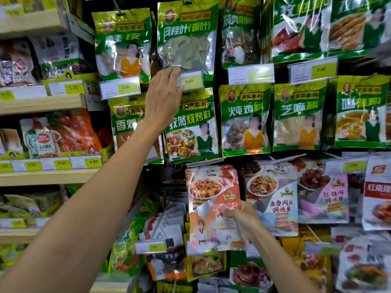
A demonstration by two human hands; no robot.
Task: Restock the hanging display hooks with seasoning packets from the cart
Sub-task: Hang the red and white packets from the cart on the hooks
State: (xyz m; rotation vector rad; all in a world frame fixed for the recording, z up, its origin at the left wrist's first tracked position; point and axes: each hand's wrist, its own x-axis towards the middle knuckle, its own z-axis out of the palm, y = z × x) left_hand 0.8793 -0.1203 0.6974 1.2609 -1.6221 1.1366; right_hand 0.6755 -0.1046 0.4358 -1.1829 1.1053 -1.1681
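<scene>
The orange seasoning packet (209, 210) is held upright before the lower hanging rows, its right edge pinched by the right hand (243, 218). Above, the left hand (163, 96), fingers straight and loose, has its fingertips at the 6.00 price tag (192, 81) beneath the bay-leaf packet (187, 39).

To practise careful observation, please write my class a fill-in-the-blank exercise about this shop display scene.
1. The left hand reaches up to the price tag reading ____.
2. The bay leaf packet hangs directly ____ that tag.
3. The right hand grips the mapo tofu seasoning packet by its ____ edge.
Missing words: 6.00; above; right.
</scene>
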